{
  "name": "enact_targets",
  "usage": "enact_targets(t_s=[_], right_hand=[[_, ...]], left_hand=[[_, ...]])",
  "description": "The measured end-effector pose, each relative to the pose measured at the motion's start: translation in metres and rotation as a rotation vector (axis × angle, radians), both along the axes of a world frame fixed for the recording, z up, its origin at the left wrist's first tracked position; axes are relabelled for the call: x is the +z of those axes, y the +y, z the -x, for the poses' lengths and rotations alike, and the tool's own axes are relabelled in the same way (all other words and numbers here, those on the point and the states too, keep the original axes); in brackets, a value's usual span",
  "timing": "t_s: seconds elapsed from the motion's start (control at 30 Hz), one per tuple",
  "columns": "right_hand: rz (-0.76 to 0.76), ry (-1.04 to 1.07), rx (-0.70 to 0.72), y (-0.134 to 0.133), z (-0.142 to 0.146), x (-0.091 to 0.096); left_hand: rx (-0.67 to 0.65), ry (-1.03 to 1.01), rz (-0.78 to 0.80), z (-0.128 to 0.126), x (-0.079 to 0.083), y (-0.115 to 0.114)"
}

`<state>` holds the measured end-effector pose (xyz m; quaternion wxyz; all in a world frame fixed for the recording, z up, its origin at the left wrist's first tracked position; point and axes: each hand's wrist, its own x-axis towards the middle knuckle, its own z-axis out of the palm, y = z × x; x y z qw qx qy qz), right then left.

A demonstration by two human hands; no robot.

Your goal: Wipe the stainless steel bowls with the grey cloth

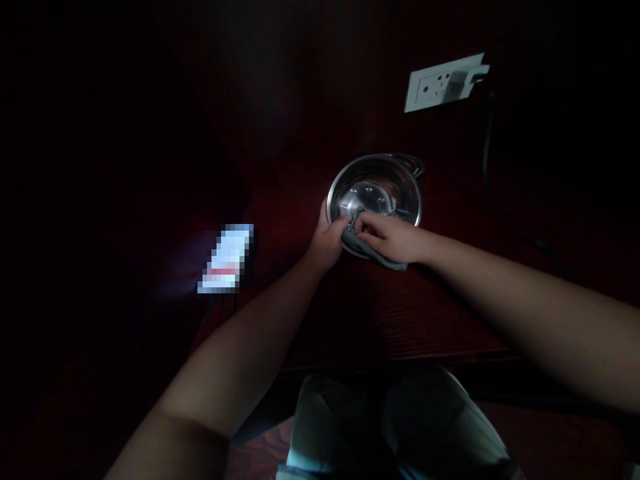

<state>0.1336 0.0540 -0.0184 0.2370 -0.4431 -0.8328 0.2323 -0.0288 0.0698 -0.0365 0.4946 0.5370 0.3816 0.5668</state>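
Note:
A shiny stainless steel pot [370, 193] with a looped handle at its far right side is on the dark red table, its open mouth turned up toward me. My left hand [326, 241] grips the pot's near left wall, thumb at the rim and fingers round the outside. My right hand [387, 237] is closed on a grey-green cloth [373, 252] at the near rim. Part of the cloth reaches over the rim into the pot, and the rest hangs outside under the hand.
A lit phone [226, 260], its screen blurred out, lies to the left with a cable below it. A white wall socket [445, 83] with a plug and dark cord [486, 147] is at the upper right. The table [380, 320] ends just before my knees.

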Motion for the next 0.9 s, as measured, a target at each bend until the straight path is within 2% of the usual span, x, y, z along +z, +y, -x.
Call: enact_targets(t_s=[0.2,0.3,0.4,0.6,0.9], right_hand=[[-0.277,-0.147,-0.049,-0.007,0.0,-0.002],[-0.327,-0.207,-0.04,-0.012,0.002,-0.002],[-0.321,-0.209,0.016,-0.017,0.005,-0.005],[-0.204,-0.178,0.107,-0.023,0.009,-0.012],[-0.146,-0.347,0.035,-0.033,0.007,0.01]], left_hand=[[0.013,-0.057,0.066,0.0,-0.004,0.003],[0.008,-0.073,0.137,0.002,-0.006,0.006],[0.015,-0.073,0.163,0.005,-0.008,0.01],[0.078,-0.024,0.14,0.008,-0.009,0.01],[0.13,-0.023,0.159,0.007,-0.004,0.006]])
